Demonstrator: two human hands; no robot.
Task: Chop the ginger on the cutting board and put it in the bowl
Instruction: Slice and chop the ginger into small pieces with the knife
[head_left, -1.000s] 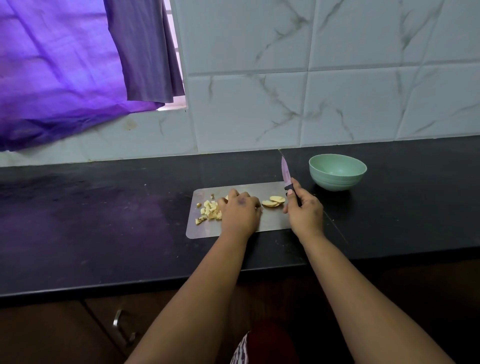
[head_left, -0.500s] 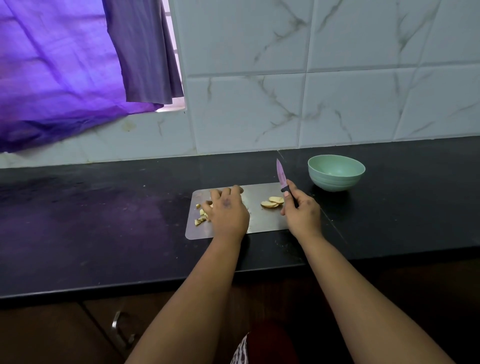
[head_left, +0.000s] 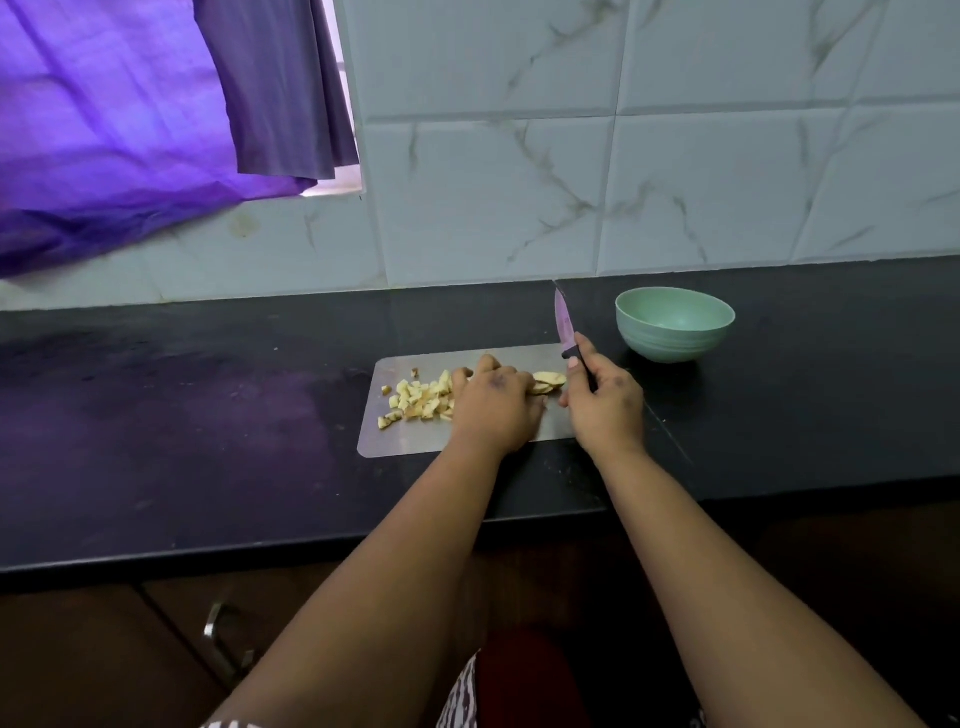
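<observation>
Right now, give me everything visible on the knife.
The small paring knife with the pinkish-purple blade and black handle is held in the right hand, fingers wrapped round the handle. Its tip points up and away towards the tiled wall, lifted clear of the thin grey cutting board. The blade touches no ginger. It stands left of the green bowl.

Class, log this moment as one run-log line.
left hand: on board, by diced ginger | right hand: holds knife, blade up | slices: uncut | bowl: empty

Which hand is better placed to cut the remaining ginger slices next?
Right. The right hand grips the knife, blade raised just beside the uncut slices. The left hand lies on the board between slices and chopped ginger, suited to steadying.
</observation>
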